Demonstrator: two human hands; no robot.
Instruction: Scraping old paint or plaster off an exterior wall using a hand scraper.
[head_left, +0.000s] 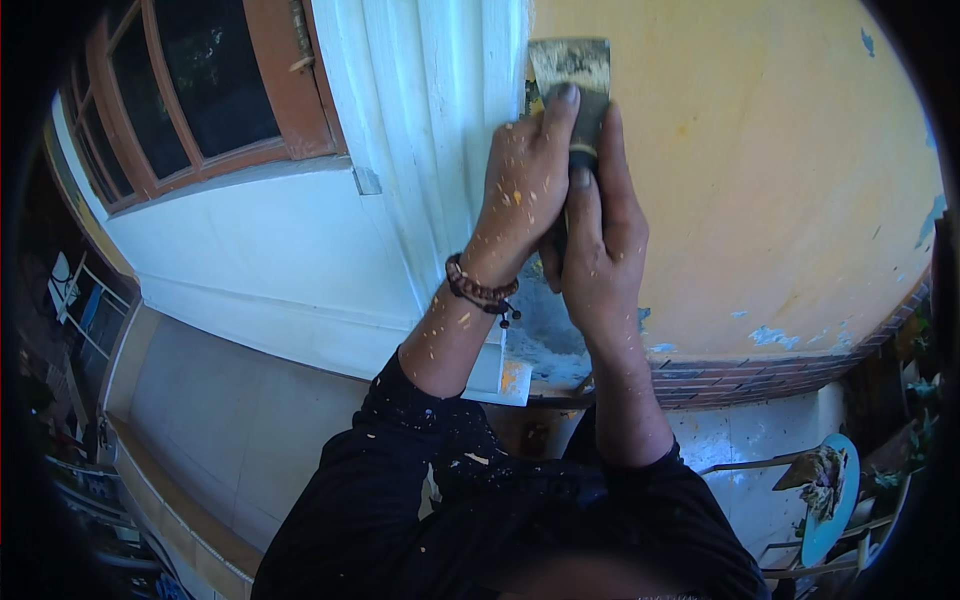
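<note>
Both hands hold one paint scraper with a wide, stained metal blade and a dark handle. Its blade points up and lies over the yellow painted wall, beside the white fluted pilaster. My left hand, with a beaded bracelet at the wrist, has its thumb on the lower blade. Below it, my right hand is closed round the handle, its thumb along it and a finger up beside the blade. Pale paint flakes cling to both hands and the dark sleeves. Bare grey plaster shows behind the wrists.
A brown-framed window stands upper left above a white wall. Brick-pattern trim runs along the yellow wall's foot. At lower right is a turquoise-topped stool or chair bearing a crumpled object. A tiled ledge curves at lower left.
</note>
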